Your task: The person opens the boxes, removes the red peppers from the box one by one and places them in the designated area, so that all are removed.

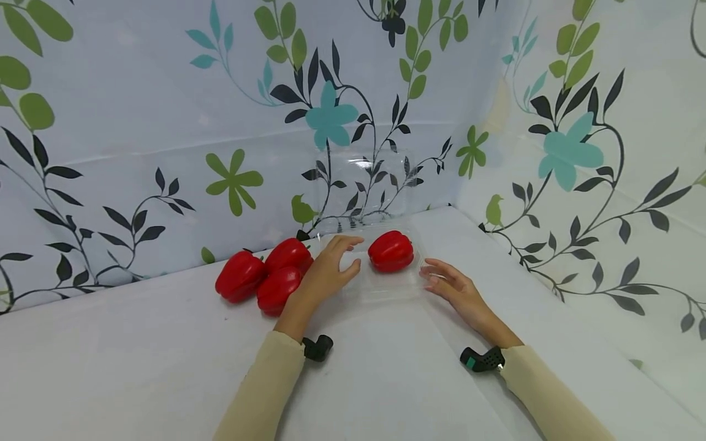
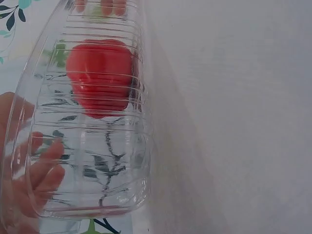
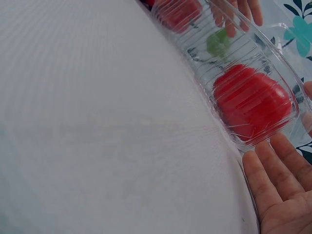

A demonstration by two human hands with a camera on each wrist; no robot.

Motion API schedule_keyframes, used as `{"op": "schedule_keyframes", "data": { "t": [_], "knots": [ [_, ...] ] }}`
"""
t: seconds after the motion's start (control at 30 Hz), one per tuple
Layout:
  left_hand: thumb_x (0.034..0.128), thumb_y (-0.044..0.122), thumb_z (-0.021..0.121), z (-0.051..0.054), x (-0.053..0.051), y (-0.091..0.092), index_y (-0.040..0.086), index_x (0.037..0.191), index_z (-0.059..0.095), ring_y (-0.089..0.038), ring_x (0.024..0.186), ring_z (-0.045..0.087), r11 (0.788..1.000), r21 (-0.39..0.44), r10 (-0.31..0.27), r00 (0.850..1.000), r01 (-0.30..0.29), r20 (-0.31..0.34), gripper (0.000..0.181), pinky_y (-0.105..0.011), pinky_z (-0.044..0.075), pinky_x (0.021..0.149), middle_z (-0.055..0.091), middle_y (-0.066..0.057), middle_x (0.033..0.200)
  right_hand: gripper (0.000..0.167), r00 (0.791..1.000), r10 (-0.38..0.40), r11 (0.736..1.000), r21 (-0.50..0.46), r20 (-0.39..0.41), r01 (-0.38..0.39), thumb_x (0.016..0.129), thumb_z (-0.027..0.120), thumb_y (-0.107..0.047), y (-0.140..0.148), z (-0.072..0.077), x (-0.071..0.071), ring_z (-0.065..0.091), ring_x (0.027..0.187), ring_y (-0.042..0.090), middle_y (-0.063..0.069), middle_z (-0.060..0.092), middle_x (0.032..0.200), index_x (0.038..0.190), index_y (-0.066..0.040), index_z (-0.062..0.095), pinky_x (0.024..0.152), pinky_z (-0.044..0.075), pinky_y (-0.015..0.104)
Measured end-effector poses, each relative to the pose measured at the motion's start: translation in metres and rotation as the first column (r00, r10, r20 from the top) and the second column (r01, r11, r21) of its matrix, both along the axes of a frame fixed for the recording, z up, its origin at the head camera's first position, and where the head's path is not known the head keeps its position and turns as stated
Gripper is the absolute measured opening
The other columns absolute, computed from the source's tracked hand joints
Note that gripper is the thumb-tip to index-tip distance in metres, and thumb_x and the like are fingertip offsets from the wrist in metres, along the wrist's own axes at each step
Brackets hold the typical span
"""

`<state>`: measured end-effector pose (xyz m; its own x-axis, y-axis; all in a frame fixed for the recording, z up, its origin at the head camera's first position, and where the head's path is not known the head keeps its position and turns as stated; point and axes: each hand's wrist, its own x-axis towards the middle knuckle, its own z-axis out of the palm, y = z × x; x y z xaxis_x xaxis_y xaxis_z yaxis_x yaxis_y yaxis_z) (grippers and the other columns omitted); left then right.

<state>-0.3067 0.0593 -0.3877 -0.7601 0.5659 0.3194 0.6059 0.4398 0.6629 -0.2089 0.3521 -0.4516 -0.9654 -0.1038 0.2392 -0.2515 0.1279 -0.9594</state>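
Observation:
A clear plastic clamshell container (image 1: 380,293) stands on the table with its lid (image 1: 380,184) raised at the back. One red bell pepper (image 1: 390,251) lies inside, toward the right end; its shape shows through the ribbed wall in the left wrist view (image 2: 100,78). My left hand (image 1: 326,269) is at the container's left end, thumb and fingers spread apart with nothing between them. At the right end is my right hand (image 1: 455,291), its loosely extended fingers (image 3: 263,175) beside the container wall; whether they touch it is hard to tell.
Several red bell peppers (image 1: 239,277) sit in a cluster left of the container, partly behind my left hand. The white-covered table (image 1: 138,367) meets a leaf-patterned cloth (image 1: 110,153) at the back and another cloth side (image 1: 607,245) on the right.

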Motion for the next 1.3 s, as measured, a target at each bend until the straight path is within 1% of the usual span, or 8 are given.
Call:
{"op": "schedule_keyframes", "data": {
  "t": [0.17,0.27,0.43,0.67,0.8,0.93,1.13,1.3],
  "knots": [
    [0.0906,0.019,0.067,0.002,-0.003,0.003,0.021,0.141,0.047,-0.022,0.124,0.049,0.999,-0.04,-0.01,0.999,0.012,0.048,0.054,-0.041,0.055,0.089,0.047,-0.002,0.141,0.048,1.0,0.004,1.0,-0.011,0.003,-0.004,0.102,0.05,-0.011,0.0,0.001,-0.001,0.053,0.125,0.017,0.028,0.044,0.141,0.147,-0.004,0.037,0.095,0.05,0.027],
    [0.0891,0.02,0.069,0.003,-0.004,0.004,0.024,0.142,0.047,-0.021,0.124,0.048,0.998,-0.063,-0.02,0.997,0.025,0.081,0.057,-0.04,0.056,0.088,0.047,0.0,0.141,0.048,1.0,-0.015,1.0,-0.005,0.02,0.015,0.101,0.051,-0.013,0.0,0.001,0.0,0.053,0.125,0.017,0.024,0.046,0.141,0.147,-0.006,0.038,0.095,0.05,0.026],
    [0.0887,0.021,0.071,0.006,-0.007,0.01,0.024,0.142,0.047,-0.021,0.125,0.048,0.995,-0.085,-0.047,0.992,0.057,0.116,0.059,-0.041,0.055,0.088,0.046,-0.001,0.14,0.048,0.997,-0.055,0.998,0.017,0.053,0.054,0.101,0.054,-0.018,-0.001,0.002,0.001,0.053,0.126,0.019,0.017,0.05,0.141,0.147,-0.011,0.042,0.095,0.05,0.025],
    [0.0876,0.021,0.073,0.005,-0.011,0.022,0.022,0.144,0.045,-0.025,0.128,0.047,0.991,-0.114,-0.046,0.987,0.064,0.152,0.062,-0.044,0.053,0.093,0.043,-0.003,0.144,0.047,0.997,-0.055,0.998,0.015,0.057,0.054,0.1,0.055,-0.017,-0.001,0.002,0.001,0.054,0.125,0.02,0.017,0.051,0.141,0.145,-0.013,0.044,0.095,0.05,0.025],
    [0.0881,0.022,0.073,0.003,-0.014,0.029,0.022,0.144,0.045,-0.026,0.13,0.046,0.989,-0.126,-0.051,0.987,0.071,0.153,0.062,-0.046,0.051,0.097,0.043,-0.005,0.144,0.047,0.997,-0.058,0.998,0.014,0.053,0.057,0.1,0.056,-0.017,-0.001,0.003,0.002,0.054,0.125,0.018,0.017,0.051,0.141,0.145,-0.012,0.044,0.094,0.05,0.025],
    [0.0892,0.024,0.072,0.0,-0.016,0.036,0.021,0.145,0.043,-0.027,0.132,0.044,0.988,-0.138,-0.039,0.985,0.063,0.169,0.062,-0.049,0.047,0.1,0.042,-0.007,0.145,0.048,0.997,-0.06,0.998,0.014,0.057,0.059,0.1,0.056,-0.017,-0.002,0.003,0.001,0.054,0.124,0.015,0.017,0.05,0.141,0.145,-0.012,0.043,0.094,0.051,0.024],
    [0.089,0.027,0.072,-0.005,-0.02,0.042,0.023,0.146,0.04,-0.029,0.135,0.042,0.988,-0.152,-0.001,0.976,0.035,0.22,0.066,-0.052,0.045,0.102,0.04,-0.008,0.146,0.049,0.997,-0.045,0.999,0.017,0.056,0.044,0.1,0.054,-0.016,-0.003,0.003,0.0,0.053,0.126,0.02,0.02,0.048,0.143,0.147,-0.008,0.041,0.095,0.05,0.025],
    [0.0893,0.026,0.072,-0.003,-0.022,0.046,0.026,0.147,0.04,-0.029,0.137,0.039,0.99,-0.131,-0.012,0.967,0.047,0.254,0.066,-0.054,0.044,0.103,0.039,-0.007,0.148,0.049,0.998,-0.039,0.999,0.02,0.039,0.038,0.101,0.053,-0.015,-0.001,0.002,0.0,0.052,0.127,0.023,0.023,0.047,0.143,0.147,-0.006,0.039,0.095,0.05,0.025]
  ]
}}
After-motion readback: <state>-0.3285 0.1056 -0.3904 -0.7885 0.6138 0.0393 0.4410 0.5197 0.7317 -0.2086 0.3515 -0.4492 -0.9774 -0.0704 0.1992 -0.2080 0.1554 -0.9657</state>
